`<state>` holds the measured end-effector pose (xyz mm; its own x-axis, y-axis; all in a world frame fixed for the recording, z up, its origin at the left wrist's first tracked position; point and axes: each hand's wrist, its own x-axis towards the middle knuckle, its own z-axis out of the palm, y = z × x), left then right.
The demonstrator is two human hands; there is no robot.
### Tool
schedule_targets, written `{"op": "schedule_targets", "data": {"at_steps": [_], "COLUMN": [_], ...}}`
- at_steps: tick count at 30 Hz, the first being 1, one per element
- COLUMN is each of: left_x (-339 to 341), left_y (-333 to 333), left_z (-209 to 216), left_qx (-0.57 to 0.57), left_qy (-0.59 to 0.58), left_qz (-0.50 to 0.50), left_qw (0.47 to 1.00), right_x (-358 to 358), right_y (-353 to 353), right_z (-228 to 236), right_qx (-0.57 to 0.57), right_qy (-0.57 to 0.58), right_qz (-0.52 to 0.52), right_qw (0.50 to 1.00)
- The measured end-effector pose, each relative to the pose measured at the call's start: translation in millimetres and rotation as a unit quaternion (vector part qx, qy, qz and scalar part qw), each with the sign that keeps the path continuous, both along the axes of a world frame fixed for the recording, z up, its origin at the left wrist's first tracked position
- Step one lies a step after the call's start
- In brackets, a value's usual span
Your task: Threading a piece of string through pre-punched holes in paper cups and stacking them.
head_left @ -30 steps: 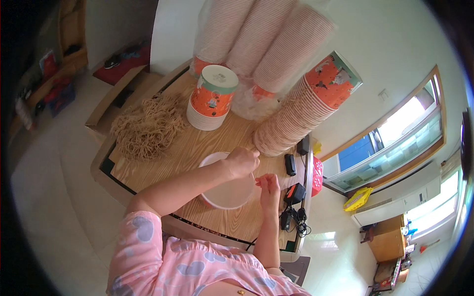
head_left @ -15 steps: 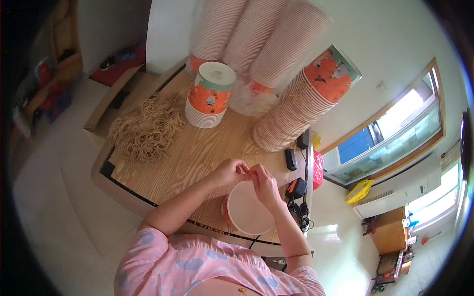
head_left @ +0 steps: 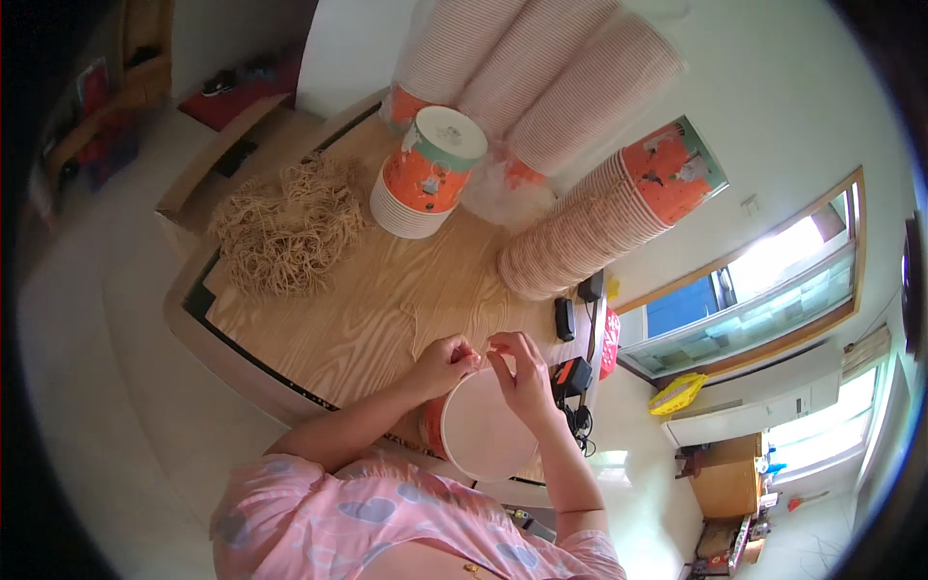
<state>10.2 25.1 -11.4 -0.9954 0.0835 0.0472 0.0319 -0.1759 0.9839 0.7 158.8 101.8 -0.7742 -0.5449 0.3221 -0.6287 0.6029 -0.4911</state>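
Note:
A round paper bucket [head_left: 488,430] with a white circular face and an orange side sits tilted at the table's near edge, against my body. My left hand [head_left: 447,365] is closed in a pinch just above the bucket's upper left rim; what it pinches is too small to make out. Over the upper right of the rim is my right hand [head_left: 522,379], its fingers curved and the thumb a little apart from them, with nothing visible between. A thin strand seems to lie on the wood beyond my left hand. Farther left, a tangled heap of tan paper cord [head_left: 290,232] rests on the table.
Upside-down orange-and-green buckets [head_left: 425,179] stand stacked at the back. A long leaning stack [head_left: 599,217] is right of them, with plastic-wrapped stacks [head_left: 522,77] behind. Black adapters [head_left: 570,375] and cables line the right edge, beside a red basket [head_left: 610,343]. A cardboard box [head_left: 227,169] is left.
My hands, together at the fingertips before, are now slightly apart. The right fingers have loosened and lifted. The bucket shows a little more of its white face, and the whole view has shifted.

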Motion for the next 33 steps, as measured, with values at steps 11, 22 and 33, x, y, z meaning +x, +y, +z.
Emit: {"op": "schedule_targets", "data": {"at_steps": [11, 22, 33], "left_x": [7, 3, 0], "left_y": [-9, -23, -23], "left_z": [11, 23, 24], "left_qx": [0.140, 0.066, 0.006], "left_qy": [0.002, 0.005, 0.035], "left_qz": [-0.030, -0.018, 0.002], "left_qw": [0.990, 0.998, 0.999], "right_x": [35, 32, 38], "right_y": [0, 4, 5], "right_z": [-7, -7, -8], "right_qx": [0.079, 0.063, 0.017], "right_qy": [0.029, 0.040, 0.045], "right_qz": [-0.032, 0.028, -0.011], "right_qw": [0.996, 0.997, 0.999]}}
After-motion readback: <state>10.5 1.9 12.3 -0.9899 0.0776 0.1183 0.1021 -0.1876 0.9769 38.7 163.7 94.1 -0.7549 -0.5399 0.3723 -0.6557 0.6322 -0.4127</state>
